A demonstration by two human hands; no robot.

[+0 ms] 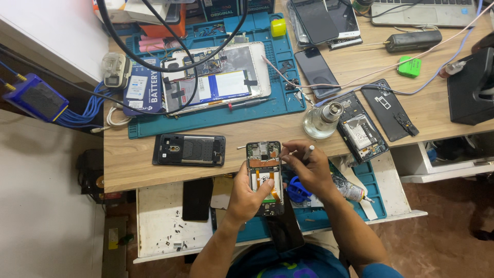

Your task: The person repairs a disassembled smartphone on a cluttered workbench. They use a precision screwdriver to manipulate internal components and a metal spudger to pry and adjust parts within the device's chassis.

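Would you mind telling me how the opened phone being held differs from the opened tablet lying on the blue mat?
The opened phone is narrow and held in the left hand at the table's edge, while the right hand works on it with a thin tool; the opened tablet is much larger and lies untouched on the blue mat. Black cables cross over the tablet; none cross the phone. Both have their backs off, with batteries and circuit boards exposed.

Your wooden table [134,159] carries a blue repair mat [288,77] (an opened tablet [216,77] lies on it). A black phone back [189,150] and glass bottle [321,121] sit directly on the wood.
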